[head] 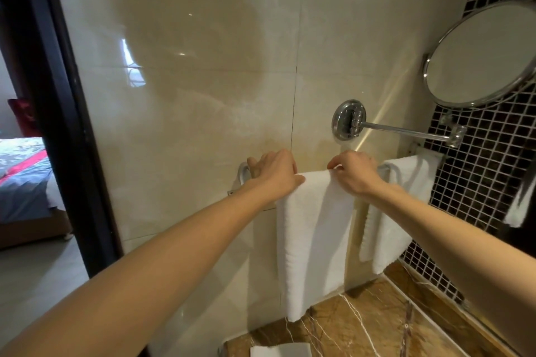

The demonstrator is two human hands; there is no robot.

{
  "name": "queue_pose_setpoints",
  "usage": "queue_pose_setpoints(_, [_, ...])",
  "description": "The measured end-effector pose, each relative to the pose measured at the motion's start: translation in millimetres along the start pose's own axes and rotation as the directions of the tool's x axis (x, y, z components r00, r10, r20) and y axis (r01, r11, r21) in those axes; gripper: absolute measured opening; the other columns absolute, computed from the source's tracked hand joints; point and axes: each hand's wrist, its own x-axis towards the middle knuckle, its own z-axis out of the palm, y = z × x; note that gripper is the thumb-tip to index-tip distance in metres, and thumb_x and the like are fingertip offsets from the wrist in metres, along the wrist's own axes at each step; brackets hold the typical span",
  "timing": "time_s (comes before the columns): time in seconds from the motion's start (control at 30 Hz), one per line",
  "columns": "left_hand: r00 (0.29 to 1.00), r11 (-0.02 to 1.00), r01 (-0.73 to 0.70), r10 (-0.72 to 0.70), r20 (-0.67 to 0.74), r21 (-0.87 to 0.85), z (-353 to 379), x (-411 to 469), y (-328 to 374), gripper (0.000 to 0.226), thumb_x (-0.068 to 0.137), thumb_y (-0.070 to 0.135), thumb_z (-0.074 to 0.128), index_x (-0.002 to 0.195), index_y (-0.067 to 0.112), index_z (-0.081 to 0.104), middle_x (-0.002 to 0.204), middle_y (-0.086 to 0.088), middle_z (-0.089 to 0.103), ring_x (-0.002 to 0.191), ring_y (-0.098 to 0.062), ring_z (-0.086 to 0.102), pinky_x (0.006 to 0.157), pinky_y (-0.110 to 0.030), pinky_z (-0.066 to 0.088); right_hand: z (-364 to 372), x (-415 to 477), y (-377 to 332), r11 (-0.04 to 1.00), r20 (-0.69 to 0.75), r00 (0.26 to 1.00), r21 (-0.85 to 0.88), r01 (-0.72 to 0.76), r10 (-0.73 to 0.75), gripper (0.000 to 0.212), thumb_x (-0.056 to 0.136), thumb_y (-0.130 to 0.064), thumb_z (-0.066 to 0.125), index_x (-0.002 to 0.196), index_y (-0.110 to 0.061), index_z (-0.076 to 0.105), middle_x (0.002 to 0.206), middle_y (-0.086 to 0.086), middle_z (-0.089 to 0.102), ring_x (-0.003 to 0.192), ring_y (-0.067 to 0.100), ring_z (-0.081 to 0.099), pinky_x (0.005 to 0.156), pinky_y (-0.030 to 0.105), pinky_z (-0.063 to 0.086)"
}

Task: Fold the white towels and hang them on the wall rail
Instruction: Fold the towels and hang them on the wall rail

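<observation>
A folded white towel (313,235) hangs over the chrome wall rail (243,173) on the cream tiled wall. My left hand (274,172) rests on the towel's top left edge at the rail, fingers curled over it. My right hand (355,172) pinches the towel's top right edge. A second folded white towel (397,211) hangs on the same rail further right, partly behind my right forearm. Most of the rail is hidden by the towels and my hands.
A round chrome mirror (481,55) on a swing arm (406,132) juts from the wall above the rail. Dark mosaic tiles (487,171) cover the right wall. A brown marble counter (362,324) lies below. A dark door frame (58,113) stands at left.
</observation>
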Motion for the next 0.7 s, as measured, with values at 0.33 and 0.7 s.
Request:
queue_pose_setpoints(0.33, [0.998, 0.997, -0.062, 0.063, -0.026, 0.049, 5.9, -4.2, -2.8, 0.027, 0.089, 0.043, 0.056, 0.104, 0.023, 0.065, 0.112, -0.005, 0.064, 0.107, -0.031, 0.057, 0.084, -0.038, 0.033, 6.2, -17.2, -20.8, 0.960, 0.074, 0.963, 0.131, 0.247, -0.258, 0.028, 0.093, -0.014, 0.044, 0.107, -0.016, 0.068, 0.107, 0.008, 0.070, 0.100, 0.031, 0.061, 0.084, 0.042, 0.048])
queue_pose_setpoints(0.7, [0.882, 0.942, -0.335, 0.312, -0.354, -0.002, 8.5, -43.8, -8.9, 0.022, 0.090, 0.035, 0.054, 0.095, 0.027, 0.073, 0.096, 0.004, 0.071, 0.100, -0.022, 0.051, 0.075, -0.031, 0.018, -0.8, -24.8, -36.1, 0.971, 0.107, 0.974, 0.154, 0.184, -0.202, 0.038, 0.096, -0.030, 0.045, 0.128, -0.016, 0.057, 0.125, 0.009, 0.063, 0.116, 0.026, 0.057, 0.084, 0.026, 0.039])
